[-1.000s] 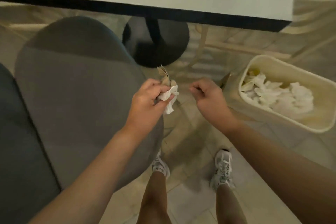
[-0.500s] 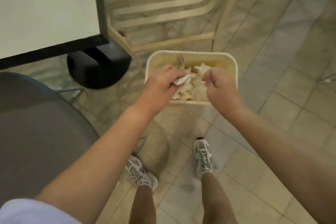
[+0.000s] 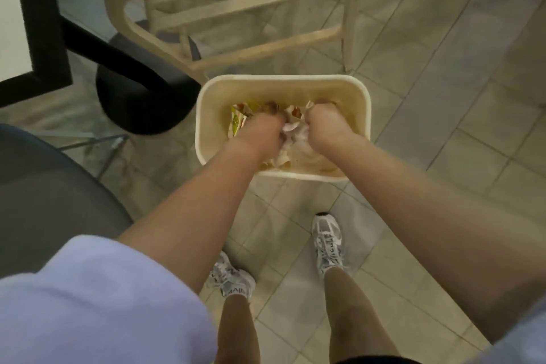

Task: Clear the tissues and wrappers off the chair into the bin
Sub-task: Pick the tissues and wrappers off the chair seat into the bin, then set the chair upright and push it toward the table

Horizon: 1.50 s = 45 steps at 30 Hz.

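My fingers first: on both hands they curl down and away from the camera, so I see knuckles and backs, not tips. The left hand (image 3: pixel 263 130) looks bunched with its fingers pressed together over the pile; whether it pinches a tissue I cannot tell. The right hand (image 3: pixel 323 124) is balled the same way, with a scrap of white paper showing at its inner edge; I cannot tell whether it grips that scrap or only rests against it.

Both hands are down inside the bin (image 3: pixel 359 91), below its rim, close together with crumpled tissues (image 3: pixel 291 134) between them. A yellow-green wrapper (image 3: pixel 237 121) lies against the bin's left wall, just beside my left hand.

Progress, as I judge it: this load has reached the bin, and only the letting go or pressing down remains. The grey chair (image 3: pixel 53 192) shows at the left edge, and the part of the seat I can see carries no litter, but most of it is out of view, so I cannot call the job finished.

The tissues are wadded lumps with no clear axis. The wrapper's long side runs roughly toward and away from me. The bin's long axis lies left to right across my view, its mouth facing up at me, and it stands on the tiled floor (image 3: pixel 443 156) in front of my shoes.
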Each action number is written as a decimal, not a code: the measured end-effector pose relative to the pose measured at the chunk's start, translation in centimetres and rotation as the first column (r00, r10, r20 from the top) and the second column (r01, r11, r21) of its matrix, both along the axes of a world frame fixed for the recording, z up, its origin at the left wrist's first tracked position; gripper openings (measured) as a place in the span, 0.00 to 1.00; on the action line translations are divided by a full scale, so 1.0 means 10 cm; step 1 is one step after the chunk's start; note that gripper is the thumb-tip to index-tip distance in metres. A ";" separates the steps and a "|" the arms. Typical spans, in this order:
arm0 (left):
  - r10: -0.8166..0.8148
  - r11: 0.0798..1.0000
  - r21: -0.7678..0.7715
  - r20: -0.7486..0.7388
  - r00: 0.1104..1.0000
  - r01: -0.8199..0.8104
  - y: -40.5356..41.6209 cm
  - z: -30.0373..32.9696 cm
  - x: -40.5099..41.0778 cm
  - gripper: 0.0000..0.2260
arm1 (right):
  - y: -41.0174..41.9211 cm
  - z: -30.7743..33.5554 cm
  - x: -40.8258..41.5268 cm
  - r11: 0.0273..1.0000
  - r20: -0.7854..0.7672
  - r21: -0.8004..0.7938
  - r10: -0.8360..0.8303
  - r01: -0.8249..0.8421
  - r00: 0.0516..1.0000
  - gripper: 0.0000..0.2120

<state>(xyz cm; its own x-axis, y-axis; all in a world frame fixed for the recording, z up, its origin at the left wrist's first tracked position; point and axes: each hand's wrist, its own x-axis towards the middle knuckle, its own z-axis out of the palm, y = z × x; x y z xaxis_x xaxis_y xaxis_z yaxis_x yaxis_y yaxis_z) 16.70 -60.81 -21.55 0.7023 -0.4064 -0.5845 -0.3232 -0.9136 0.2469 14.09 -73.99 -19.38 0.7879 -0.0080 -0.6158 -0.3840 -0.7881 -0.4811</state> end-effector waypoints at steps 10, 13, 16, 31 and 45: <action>0.182 0.962 -0.208 0.014 0.983 -0.175 0.19 0.34 -0.11 0.26 | -0.04 0.15 -0.10 0.981 0.107 -0.173 0.102 -0.082 0.989 0.17; 0.212 0.949 -0.250 0.061 0.975 -0.191 0.38 0.64 -0.17 0.29 | 0.06 0.34 -0.22 0.962 0.236 -0.267 0.119 -0.053 0.964 0.16; 0.234 0.933 -0.304 0.113 0.966 -0.191 0.59 0.93 -0.26 0.26 | 0.24 0.53 -0.30 0.943 0.318 -0.332 0.145 -0.033 0.937 0.14; 0.229 0.931 -0.363 0.470 0.852 -0.049 2.21 2.21 -1.05 0.13 | 1.95 1.91 -0.89 0.964 0.555 -0.188 0.262 -0.188 0.790 0.14; 0.293 0.943 -0.319 0.645 0.705 -0.100 3.55 3.59 -1.96 0.14 | 3.01 3.58 -1.47 0.937 0.682 -0.154 0.331 -0.314 0.653 0.18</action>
